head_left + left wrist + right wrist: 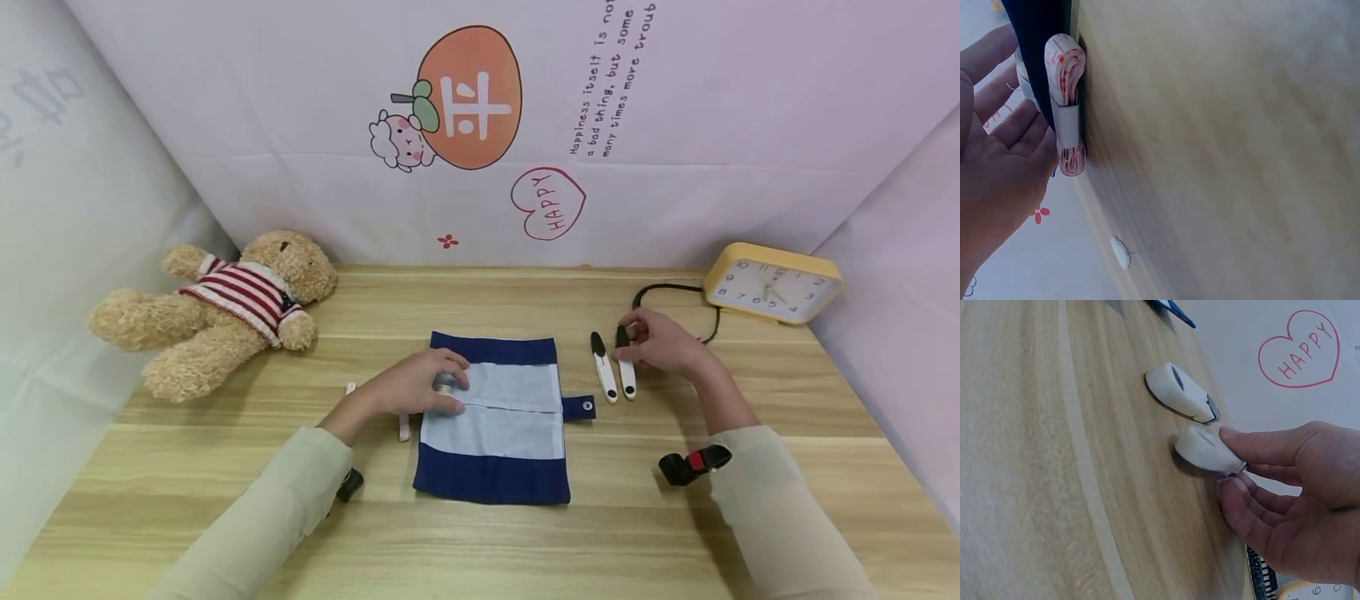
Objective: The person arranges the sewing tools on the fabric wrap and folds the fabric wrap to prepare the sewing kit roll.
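Note:
A navy and pale-blue cloth case point(502, 433) lies spread out flat. Over its left side, my left hand point(411, 382) curls its thumb and fingers round a small spool of thread point(444, 382). My right hand point(662, 340) pinches the black end of a white pair of thread snips point(627, 373) between thumb and fingers. A second, matching pair of snips point(603, 369) lies just left of it. Under the left wrist, a folded tape measure point(1067, 81) with a paper band sits beside the case's edge, partly hidden in the head view.
A teddy bear point(232, 304) in a striped sweater lies at the back left. At the back right stands a yellow clock point(776, 283), with a black cord point(667, 286) beside it. A small white oval piece point(1120, 252) lies near the tape measure. The case's snap tab point(579, 407) points right.

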Motion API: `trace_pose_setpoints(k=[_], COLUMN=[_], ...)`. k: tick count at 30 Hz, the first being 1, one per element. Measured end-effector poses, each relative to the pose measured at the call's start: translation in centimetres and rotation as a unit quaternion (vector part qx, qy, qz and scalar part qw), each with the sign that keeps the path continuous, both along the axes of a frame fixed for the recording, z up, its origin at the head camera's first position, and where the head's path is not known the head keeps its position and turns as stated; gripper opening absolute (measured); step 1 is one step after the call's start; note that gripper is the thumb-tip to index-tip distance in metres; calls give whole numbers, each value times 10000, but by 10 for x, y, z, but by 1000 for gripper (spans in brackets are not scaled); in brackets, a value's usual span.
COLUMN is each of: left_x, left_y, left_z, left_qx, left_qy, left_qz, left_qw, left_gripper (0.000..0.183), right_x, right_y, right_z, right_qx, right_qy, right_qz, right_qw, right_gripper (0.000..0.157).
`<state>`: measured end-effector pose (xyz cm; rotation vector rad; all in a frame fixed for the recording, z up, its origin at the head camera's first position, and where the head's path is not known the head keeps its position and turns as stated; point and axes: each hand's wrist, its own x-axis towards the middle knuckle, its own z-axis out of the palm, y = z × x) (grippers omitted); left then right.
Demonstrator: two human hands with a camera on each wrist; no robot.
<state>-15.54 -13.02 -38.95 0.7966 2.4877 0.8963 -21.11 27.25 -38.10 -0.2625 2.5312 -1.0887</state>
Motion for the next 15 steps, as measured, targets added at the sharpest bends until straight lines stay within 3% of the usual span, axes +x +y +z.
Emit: trace_pose_setpoints(k=[9,15], left_x=[2,2], left_y=[1,1], left_z=[3,5], left_qx=[-11,-49], left_qy=[18,27], left_qz=[-26,-15], left_qw=[10000,10000], left_gripper=[6,6], right_x=[1,0], right_y=[4,-6], right_z=[-2,4], right_qx=[-349,-932], right_qy=[157,456], right_qz=[-436,-948], right_qw=[9983,9901], right_gripper=[58,58])
